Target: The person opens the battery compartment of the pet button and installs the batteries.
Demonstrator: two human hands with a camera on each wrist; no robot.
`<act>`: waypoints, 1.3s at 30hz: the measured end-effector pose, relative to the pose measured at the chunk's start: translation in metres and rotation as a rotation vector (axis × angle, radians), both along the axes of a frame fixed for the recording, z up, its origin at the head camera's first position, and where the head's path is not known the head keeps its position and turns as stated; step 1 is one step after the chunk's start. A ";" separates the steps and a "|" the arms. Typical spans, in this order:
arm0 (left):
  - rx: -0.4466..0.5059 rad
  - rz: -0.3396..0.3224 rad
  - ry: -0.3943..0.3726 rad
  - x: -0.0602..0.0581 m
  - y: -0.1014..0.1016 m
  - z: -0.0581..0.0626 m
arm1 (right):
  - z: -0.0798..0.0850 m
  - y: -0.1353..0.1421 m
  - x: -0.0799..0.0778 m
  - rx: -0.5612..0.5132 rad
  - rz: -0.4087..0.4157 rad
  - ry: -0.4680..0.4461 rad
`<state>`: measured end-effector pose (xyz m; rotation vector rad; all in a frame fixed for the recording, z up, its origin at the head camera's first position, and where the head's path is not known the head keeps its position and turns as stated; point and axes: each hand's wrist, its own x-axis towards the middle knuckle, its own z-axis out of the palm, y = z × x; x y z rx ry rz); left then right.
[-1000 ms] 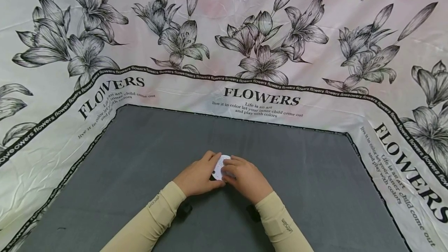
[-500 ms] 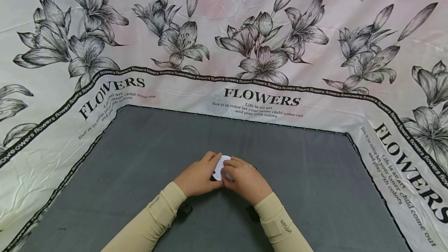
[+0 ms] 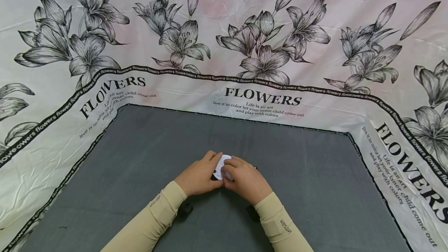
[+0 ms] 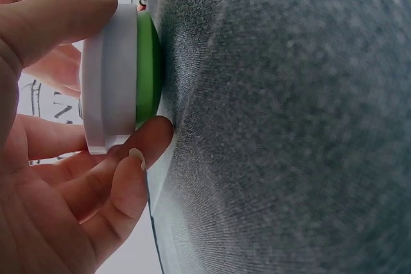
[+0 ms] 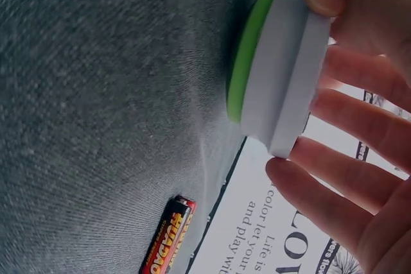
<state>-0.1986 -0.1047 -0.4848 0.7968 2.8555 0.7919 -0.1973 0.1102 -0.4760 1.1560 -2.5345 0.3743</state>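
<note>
The upper part of the head view is filled by a cloth (image 3: 210,9) printed with black lilies. "FLOWERS" is repeated in large capitals at left, centre and right, above "Life is an art / live it in color let your inner child come out / and play with colors"; the black band is lettered "flowers" throughout. The lower middle is taken up by a grey panel (image 3: 315,189). Beige sleeves (image 3: 285,224) are seen at the bottom, small lettering like "LetsSlim" being carried on the right one. A white disc (image 3: 219,167) with a green underside is held at lower centre, its rim gripped by both the left hand (image 3: 199,174) and the right hand (image 3: 246,178); whether the panel is touched by it cannot be told. A red, black and yellow battery (image 5: 168,239), marked "HUADAO" and "SUPER", is seen at lower left of the right wrist view.
</note>
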 end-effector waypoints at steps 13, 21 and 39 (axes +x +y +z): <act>-0.009 0.003 0.026 -0.001 -0.001 0.001 | 0.005 0.002 -0.001 -0.015 -0.041 -0.112; -0.003 0.010 0.015 -0.001 -0.001 -0.001 | 0.003 0.001 0.000 -0.030 -0.019 -0.042; -0.007 0.012 0.002 0.000 0.000 -0.001 | -0.004 0.001 -0.002 -0.016 0.032 0.138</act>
